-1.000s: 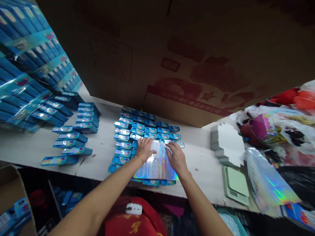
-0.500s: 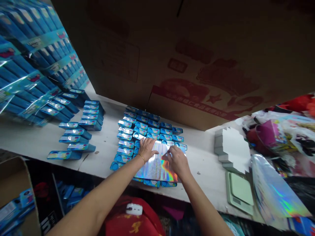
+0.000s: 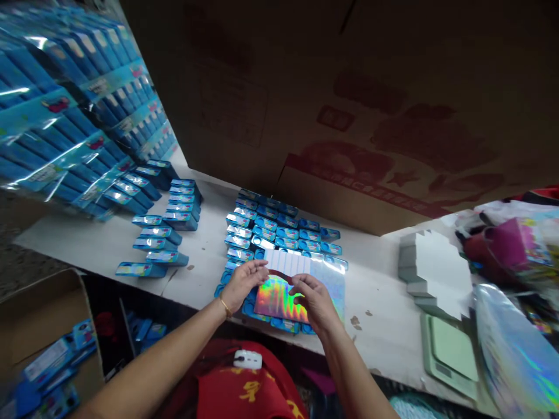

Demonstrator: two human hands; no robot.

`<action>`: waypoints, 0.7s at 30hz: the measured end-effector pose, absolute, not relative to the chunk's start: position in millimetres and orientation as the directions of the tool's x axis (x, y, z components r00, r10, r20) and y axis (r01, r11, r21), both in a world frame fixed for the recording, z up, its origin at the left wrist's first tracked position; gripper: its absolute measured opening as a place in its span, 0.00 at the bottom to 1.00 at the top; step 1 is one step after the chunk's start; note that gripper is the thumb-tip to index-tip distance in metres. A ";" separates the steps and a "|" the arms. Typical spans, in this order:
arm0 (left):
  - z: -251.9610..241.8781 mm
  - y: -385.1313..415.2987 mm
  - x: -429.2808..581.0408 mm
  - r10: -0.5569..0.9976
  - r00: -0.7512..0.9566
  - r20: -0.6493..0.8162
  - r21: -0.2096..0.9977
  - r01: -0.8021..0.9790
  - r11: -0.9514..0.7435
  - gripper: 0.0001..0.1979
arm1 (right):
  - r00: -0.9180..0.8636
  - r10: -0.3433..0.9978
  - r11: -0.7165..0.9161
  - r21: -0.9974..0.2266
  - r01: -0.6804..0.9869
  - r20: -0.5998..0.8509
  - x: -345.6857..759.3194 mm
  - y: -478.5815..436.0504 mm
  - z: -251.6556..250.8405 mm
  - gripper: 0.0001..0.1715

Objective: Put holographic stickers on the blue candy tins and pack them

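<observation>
My left hand (image 3: pixel 240 285), with a thin bracelet at the wrist, pinches the upper left edge of a shiny rainbow holographic film (image 3: pixel 279 298). My right hand (image 3: pixel 315 295) has its fingers bent and pinched at the upper right of that edge. Between the hands the edge bows up in a reddish curve; whether it is a sheet or a bag mouth I cannot tell. Under it lies more silvery film (image 3: pixel 329 276) with a pale striped part. This film rests on rows of small blue boxes (image 3: pixel 286 233), several of them hidden beneath.
A large cardboard carton (image 3: pixel 349 145) looms behind the boxes. More blue boxes (image 3: pixel 159 243) stand at left beside wrapped stacks (image 3: pixel 65 134). On the right are white cut card stacks (image 3: pixel 441 270), a pale green scale (image 3: pixel 452 349) and holographic film (image 3: pixel 510 337). An open carton (image 3: pixel 39 308) sits lower left.
My left hand has come down off the film's top surface and now pinches its edge. The film's near layer is lifted and curved between both hands. The view has shifted slightly left.
</observation>
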State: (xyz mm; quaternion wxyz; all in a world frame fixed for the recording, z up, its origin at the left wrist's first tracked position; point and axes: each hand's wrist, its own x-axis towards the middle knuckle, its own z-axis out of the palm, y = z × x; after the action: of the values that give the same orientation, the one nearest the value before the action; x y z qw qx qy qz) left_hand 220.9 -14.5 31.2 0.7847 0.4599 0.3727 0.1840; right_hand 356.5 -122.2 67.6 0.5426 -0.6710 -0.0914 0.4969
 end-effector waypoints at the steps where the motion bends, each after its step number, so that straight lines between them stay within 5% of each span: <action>1: 32.3 -15.2 211.5 0.637 0.629 -0.446 0.844 0.058 0.534 0.20 | 0.468 0.670 -0.399 -0.811 -0.427 -0.576 346.8 -118.7 62.0 0.14; 6: 21.1 -9.1 162.5 0.758 0.426 -0.494 0.858 0.098 0.504 0.17 | 0.466 0.660 -0.466 -0.808 -0.362 -0.589 288.1 -99.2 30.6 0.15; 13: -14.1 16.6 119.7 0.865 0.329 -0.379 0.923 0.200 0.328 0.18 | 0.623 0.696 -0.482 -0.875 0.035 -0.358 244.7 -72.4 3.0 0.12; 21: -47.4 27.0 118.5 0.880 0.339 -0.334 0.924 0.304 0.234 0.17 | 0.589 0.763 -0.579 -0.688 0.438 -0.267 243.5 -61.8 -9.2 0.12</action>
State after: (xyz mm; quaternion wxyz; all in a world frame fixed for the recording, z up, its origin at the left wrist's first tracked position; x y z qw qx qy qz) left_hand 118.5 27.0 -47.4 0.5883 0.5685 0.5204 0.2448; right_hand 243.5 -61.8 -9.2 0.2896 -0.8430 -0.3561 0.2805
